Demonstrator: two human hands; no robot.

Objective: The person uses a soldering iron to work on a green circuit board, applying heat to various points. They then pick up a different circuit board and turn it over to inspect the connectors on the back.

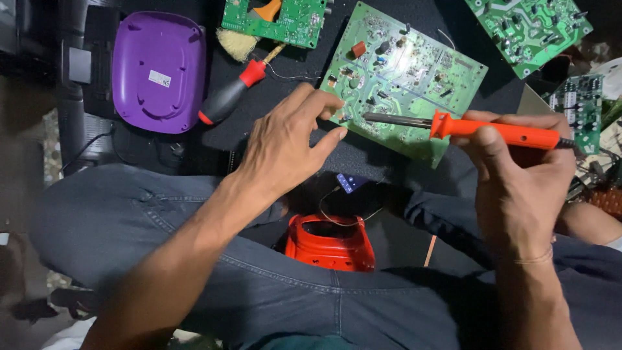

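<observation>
Burn risk is posed by the orange-handled soldering iron (479, 129), gripped in the closed right hand (518, 175): its metal tip lies on the large green circuit board (405, 78), just beside the left hand (285, 146), whose loosely spread fingertips (334, 104) press the board's near edge. A slip would scorch skin or bridge solder joints.

We see a dark cloth (389, 162) covering the work surface, dim all round, with one bright light patch glaring near the top and gravelly floor (48, 139) at left.
</observation>
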